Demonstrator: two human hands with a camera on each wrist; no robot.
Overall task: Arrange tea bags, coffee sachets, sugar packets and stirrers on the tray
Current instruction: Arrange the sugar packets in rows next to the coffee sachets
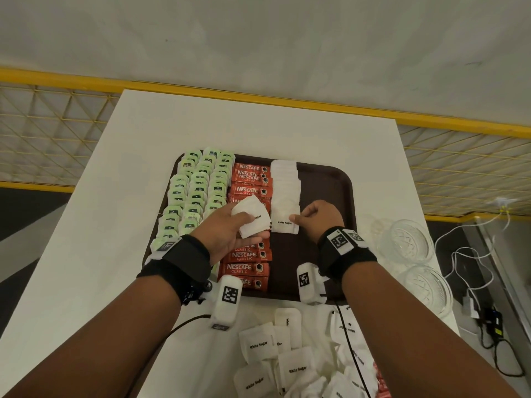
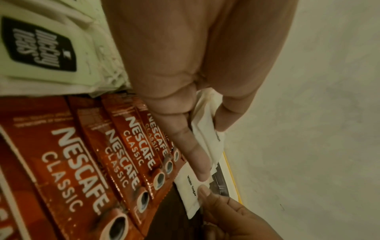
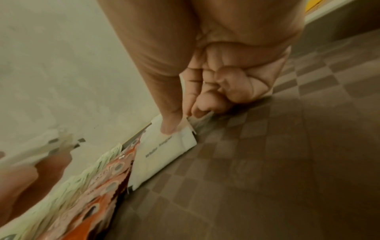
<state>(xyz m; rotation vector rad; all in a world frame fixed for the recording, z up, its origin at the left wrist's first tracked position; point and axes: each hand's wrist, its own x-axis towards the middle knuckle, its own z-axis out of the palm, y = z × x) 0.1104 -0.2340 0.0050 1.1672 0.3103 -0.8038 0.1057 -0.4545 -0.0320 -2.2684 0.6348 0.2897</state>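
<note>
Green tea bags (image 1: 195,193), red coffee sachets (image 1: 250,179), white sugar packets (image 1: 286,191) rowed on brown tray (image 1: 330,191).

White table (image 1: 115,196): matte rectangular top, fills the middle of the head view, far edge toward the upper frame.
Wall (image 1: 258,33): pale grey-white plaster, faintly scuffed, across the top of the frame.
Yellow rail (image 1: 201,91): painted band along the wall's base, running left to right.
Wire mesh panel (image 1: 43,133): yellow-framed diamond grid, upper left and again at right.
Floor (image 1: 17,214): dark strip at the left edge.
White cables (image 1: 459,254) and a plug block, lower right.
Light: dim, even, warm.
</note>
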